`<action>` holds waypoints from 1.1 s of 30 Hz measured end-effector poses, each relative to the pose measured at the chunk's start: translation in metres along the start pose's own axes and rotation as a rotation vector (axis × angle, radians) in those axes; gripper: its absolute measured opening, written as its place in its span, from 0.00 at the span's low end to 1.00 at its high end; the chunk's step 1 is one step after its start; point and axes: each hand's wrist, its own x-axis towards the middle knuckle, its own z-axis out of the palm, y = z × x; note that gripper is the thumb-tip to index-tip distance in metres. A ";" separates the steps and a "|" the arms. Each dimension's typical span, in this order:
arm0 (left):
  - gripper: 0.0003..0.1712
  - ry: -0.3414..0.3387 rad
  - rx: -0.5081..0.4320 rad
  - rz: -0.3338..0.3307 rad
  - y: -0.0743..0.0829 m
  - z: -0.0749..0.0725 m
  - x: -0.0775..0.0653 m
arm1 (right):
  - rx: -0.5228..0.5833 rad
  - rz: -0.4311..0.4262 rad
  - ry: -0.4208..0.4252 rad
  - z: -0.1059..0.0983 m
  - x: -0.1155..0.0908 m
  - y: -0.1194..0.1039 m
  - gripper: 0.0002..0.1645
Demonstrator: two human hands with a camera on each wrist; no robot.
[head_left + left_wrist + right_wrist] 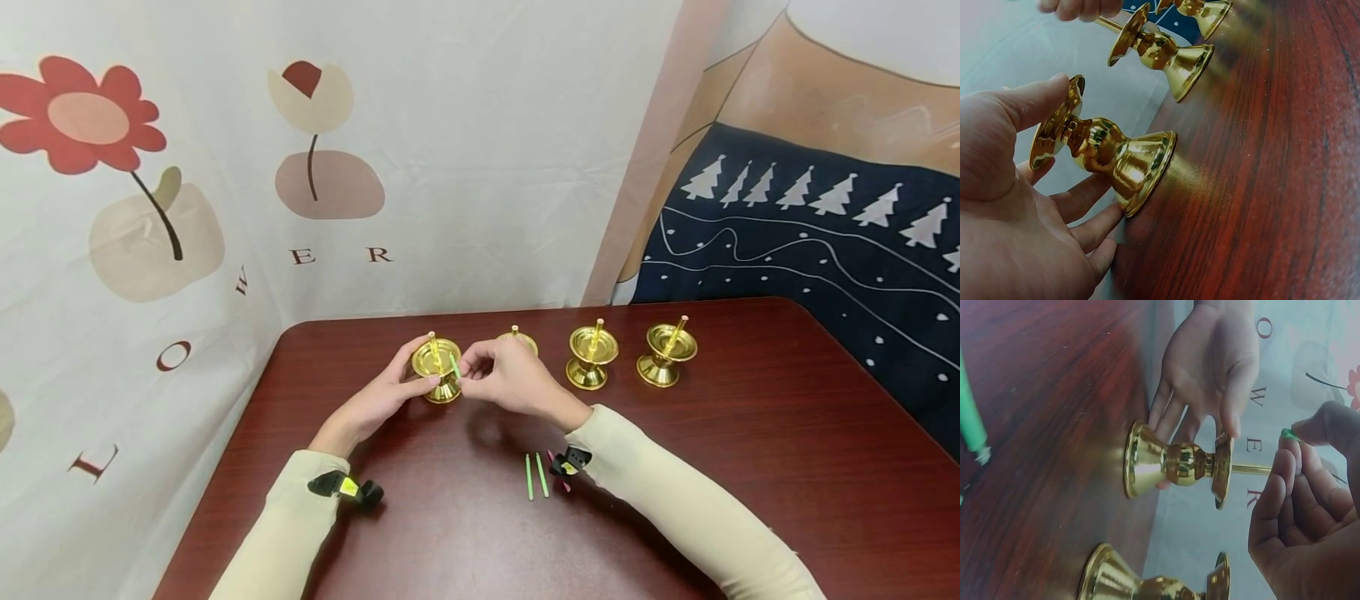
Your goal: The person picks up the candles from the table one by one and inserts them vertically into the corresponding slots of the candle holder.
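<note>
My left hand (381, 402) holds the leftmost gold candle holder (442, 390), which stands upright on the table. In the left wrist view the thumb touches the rim of its dish (1042, 147), and the other fingers reach round the far side of its base. A thin gold stem (1250, 469) rises from the dish. Just right of it, my right hand (513, 377) pinches a small green candle (455, 367) between thumb and fingertips. Most of that candle is hidden by the fingers in the right wrist view, where only a green end (1288, 434) shows.
Behind my right hand stands a second candle holder (515, 331), partly covered. Two more holders, a third (588, 372) and a fourth (662, 367), stand farther right. Two green candles (528, 477) and a pink one (551, 456) lie near my right wrist. Printed cloth hangs behind the table.
</note>
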 end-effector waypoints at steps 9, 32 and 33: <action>0.46 -0.010 -0.001 -0.004 0.000 -0.001 -0.001 | 0.003 -0.007 0.121 0.007 0.024 -0.005 0.02; 0.45 -0.026 -0.011 0.009 0.002 -0.001 -0.001 | -0.003 -0.013 0.243 0.016 0.056 -0.001 0.02; 0.45 -0.027 -0.012 0.009 0.002 -0.001 -0.001 | -0.005 -0.017 0.243 0.016 0.056 -0.001 0.02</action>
